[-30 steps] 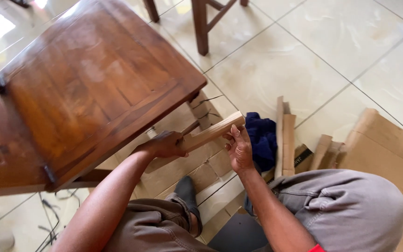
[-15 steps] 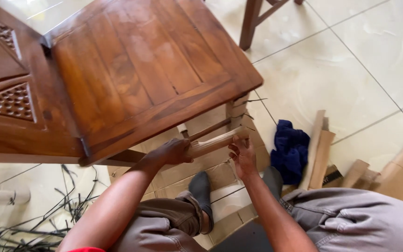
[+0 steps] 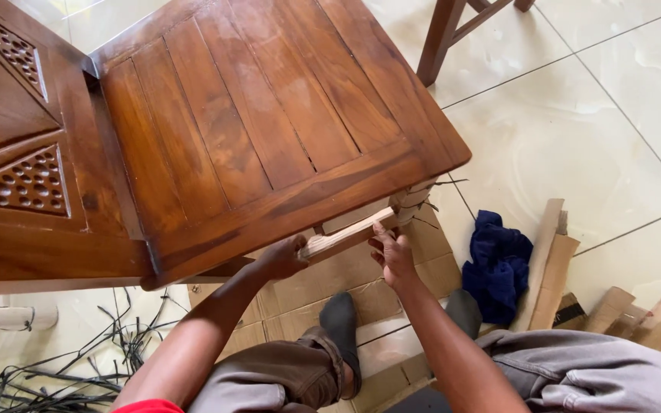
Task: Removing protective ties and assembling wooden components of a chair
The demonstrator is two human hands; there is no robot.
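Pale, unfinished wood sits in both my hands: a short rail (image 3: 346,235) tucked under the front edge of the dark wooden chair (image 3: 269,145). My left hand (image 3: 283,258) has its fingers curled round the near end of the rail, thumb on top, so the grip looks closed and firm. My right hand (image 3: 393,255) is looser, fingertips pressed against the rail's underside and side near its far end, palm half open; whether the thumb clamps it I cannot tell. That far end meets the top of the front leg (image 3: 413,200), which looks wrapped or frayed with pale fibre where the two come together.

To do this well I would keep the left hand as the anchor and let the right hand steer the tip, holding the rail level with the seat frame so it stays square rather than skewed. Pushing hard while it is tilted could, I judge, chip the soft pale wood or split the joint.

Flattened cardboard (image 3: 376,283) lies under my knees, with my dark sock (image 3: 340,325) on it. A blue cloth (image 3: 499,264) lies just to the right, beside a few offcut boards (image 3: 548,268). Black strands (image 3: 47,378) are scattered on the tiled floor (image 3: 590,145) to the left.
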